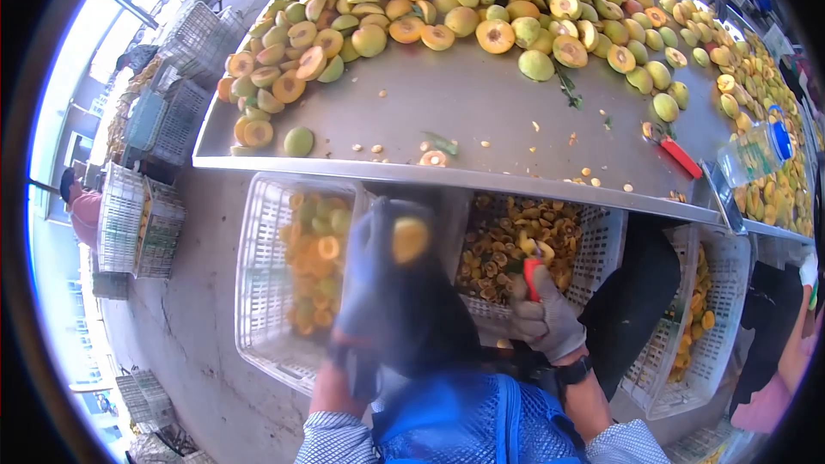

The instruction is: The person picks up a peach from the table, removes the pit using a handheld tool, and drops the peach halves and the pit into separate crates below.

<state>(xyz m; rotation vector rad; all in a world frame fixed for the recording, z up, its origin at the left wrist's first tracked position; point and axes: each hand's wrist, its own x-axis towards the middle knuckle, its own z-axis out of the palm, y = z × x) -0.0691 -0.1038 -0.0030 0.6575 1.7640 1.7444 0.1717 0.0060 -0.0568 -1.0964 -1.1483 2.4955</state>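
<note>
Holding red-handled tool [533,282], fruit [411,241] (motion-blurred)

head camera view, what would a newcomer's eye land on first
A heap of whole and halved yellow-green fruit dominates the top, spread over the metal table. Below the table's near edge, the gloved right hand grips a red-handled tool by a crate of cut pieces. A bright blue lid stands out at right.

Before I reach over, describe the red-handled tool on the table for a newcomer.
Find the metal table heaped with fruit. Near its front edge, toward the right, the tool lies beside a clear bottle with a blue cap. It lies loose, while the other red handle is in the right hand.
</note>
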